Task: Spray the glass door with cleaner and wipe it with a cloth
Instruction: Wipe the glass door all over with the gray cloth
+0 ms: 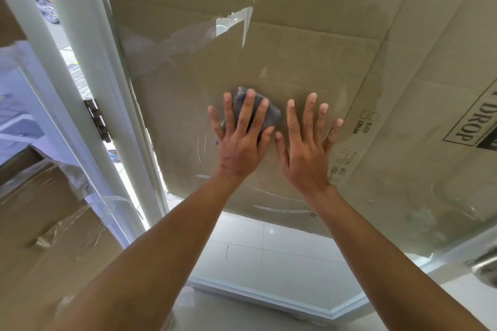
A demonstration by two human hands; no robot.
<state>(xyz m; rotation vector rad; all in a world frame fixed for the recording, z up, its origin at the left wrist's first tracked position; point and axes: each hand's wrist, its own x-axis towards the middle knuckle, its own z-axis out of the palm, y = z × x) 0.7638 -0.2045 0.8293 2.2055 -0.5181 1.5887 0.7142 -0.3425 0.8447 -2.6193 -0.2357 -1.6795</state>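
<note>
Cardboard (322,43) behind streaky glass door (269,192)

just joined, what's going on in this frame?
A person is at the wiping step on the glass door. The left hand presses a dark cloth flat against the glass, fingers spread. The right hand lies flat on the glass just beside it and holds nothing. Cardboard shows behind the pane, and streaks mark the glass below the hands. No spray bottle is in view.
</note>
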